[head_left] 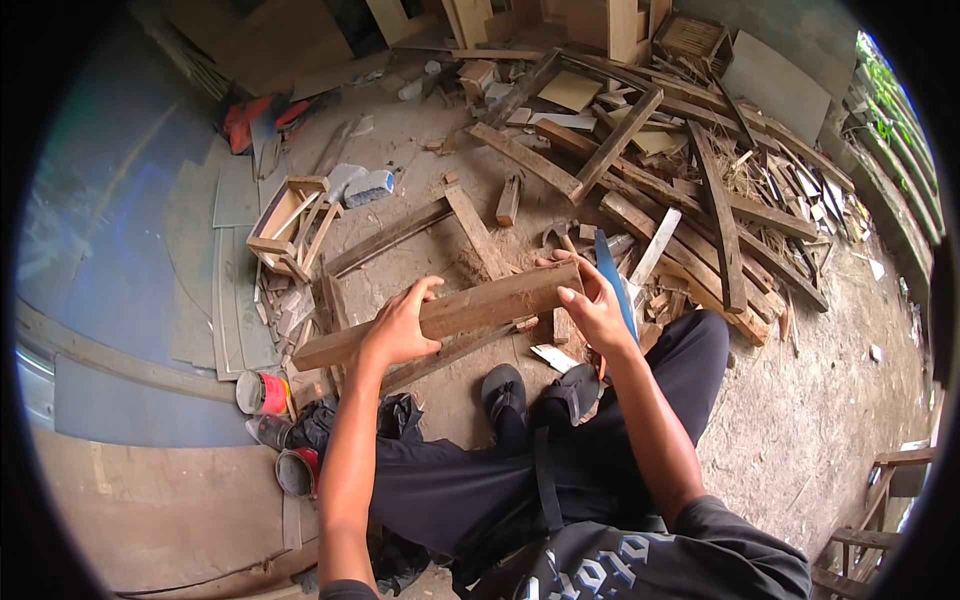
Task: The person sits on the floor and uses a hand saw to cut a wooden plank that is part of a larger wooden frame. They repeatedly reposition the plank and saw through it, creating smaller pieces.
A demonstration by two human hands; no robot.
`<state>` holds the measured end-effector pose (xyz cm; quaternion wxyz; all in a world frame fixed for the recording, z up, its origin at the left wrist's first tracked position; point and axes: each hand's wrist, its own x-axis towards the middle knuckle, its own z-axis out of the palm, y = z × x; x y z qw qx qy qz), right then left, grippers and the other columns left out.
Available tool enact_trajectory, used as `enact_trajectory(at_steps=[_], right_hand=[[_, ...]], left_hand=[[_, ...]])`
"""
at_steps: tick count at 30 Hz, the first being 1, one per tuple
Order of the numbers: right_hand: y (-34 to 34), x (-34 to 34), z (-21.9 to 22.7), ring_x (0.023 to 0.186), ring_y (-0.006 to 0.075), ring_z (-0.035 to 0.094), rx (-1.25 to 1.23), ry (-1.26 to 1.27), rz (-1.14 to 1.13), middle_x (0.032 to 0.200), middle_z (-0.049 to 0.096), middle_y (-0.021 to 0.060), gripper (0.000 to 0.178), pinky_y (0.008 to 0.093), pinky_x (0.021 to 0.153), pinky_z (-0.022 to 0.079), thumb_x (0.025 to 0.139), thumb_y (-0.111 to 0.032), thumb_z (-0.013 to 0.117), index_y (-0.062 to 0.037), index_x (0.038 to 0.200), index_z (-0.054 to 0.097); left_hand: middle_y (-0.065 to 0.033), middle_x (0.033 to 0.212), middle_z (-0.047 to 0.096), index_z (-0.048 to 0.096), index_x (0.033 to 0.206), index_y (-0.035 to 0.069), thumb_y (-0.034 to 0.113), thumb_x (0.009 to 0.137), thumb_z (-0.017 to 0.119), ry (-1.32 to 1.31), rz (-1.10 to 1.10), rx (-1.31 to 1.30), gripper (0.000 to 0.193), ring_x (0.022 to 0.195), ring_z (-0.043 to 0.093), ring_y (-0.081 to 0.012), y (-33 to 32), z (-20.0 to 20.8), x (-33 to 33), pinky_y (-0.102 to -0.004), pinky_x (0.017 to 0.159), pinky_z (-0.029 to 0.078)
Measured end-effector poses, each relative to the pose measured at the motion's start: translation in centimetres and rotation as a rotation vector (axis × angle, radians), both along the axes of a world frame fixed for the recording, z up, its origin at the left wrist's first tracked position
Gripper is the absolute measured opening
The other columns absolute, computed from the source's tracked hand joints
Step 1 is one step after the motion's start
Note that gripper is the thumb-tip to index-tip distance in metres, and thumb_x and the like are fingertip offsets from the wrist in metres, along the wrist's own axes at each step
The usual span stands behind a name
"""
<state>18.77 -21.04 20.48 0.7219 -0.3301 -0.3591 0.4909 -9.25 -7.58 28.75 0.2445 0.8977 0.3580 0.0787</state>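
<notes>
Across my lap I hold a short, thick wooden beam (pixel 485 312) with both hands, its left end lower than its right. My left hand (pixel 398 328) wraps round it left of its middle, with thumb and fingers on opposite sides. At the right end my right hand (pixel 590 305) grips it, the thumb pressed on the near face. Beneath the beam, a wooden frame (pixel 390 238) made of planks lies on the floor, partly hidden. Just beyond my right hand are a blue saw blade (pixel 611 278) and what looks like a hammer (pixel 557 236).
A large heap of old lumber (pixel 720 220) spreads at the far right. At the left stand a small wooden crate (pixel 292 228) and a grey block (pixel 369 187). Red cans (pixel 262 393) sit by my left leg, near a black plastic bag (pixel 400 415). A wooden block (pixel 508 200) lies ahead.
</notes>
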Motion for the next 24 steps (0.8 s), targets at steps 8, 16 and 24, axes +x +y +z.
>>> enact_trajectory(at_steps=[8, 16, 24], right_hand=[[0.7, 1.1, -2.2, 0.127, 0.0198, 0.053, -0.055, -0.084, 0.078, 0.136, 0.058, 0.0108, 0.074, 0.0347, 0.109, 0.04, 0.085, -0.019, 0.081, 0.0018, 0.146, 0.043], [1.8, 6.2, -10.4, 0.133, 0.0328, 0.052, -0.466, -0.867, -0.042, 0.137, 0.058, 0.0228, 0.066, 0.041, 0.109, 0.043, 0.085, -0.019, 0.079, 0.0016, 0.14, 0.049], [-9.3, 7.9, -23.9, 0.121, 0.0416, 0.053, -0.872, -1.661, 0.013, 0.126, 0.055, 0.0254, 0.054, 0.0479, 0.1, 0.049, 0.087, -0.023, 0.065, 0.0007, 0.133, 0.052]], left_hand=[[-0.0127, 0.125, 0.055, 0.051, 0.133, 0.01, 0.009, 0.06, 0.086, 0.047, -0.011, 0.103, 0.081, 0.122, 0.054, -0.0353, 0.2, -2.6, -0.9, -0.0441, 0.103, 0.046], [-0.0155, 0.124, 0.05, 0.041, 0.144, 0.008, 0.014, 0.067, 0.088, 0.334, -0.012, 0.388, 0.091, 0.117, 0.054, -0.0324, 4.5, -20.2, 2.6, -0.0452, 0.1, 0.045], [-0.0141, 0.122, 0.048, 0.041, 0.146, 0.012, 0.0, 0.076, 0.074, 0.408, 0.083, 0.418, 0.079, 0.117, 0.051, -0.0316, 4.6, -31.2, 5.6, -0.0437, 0.1, 0.043]])
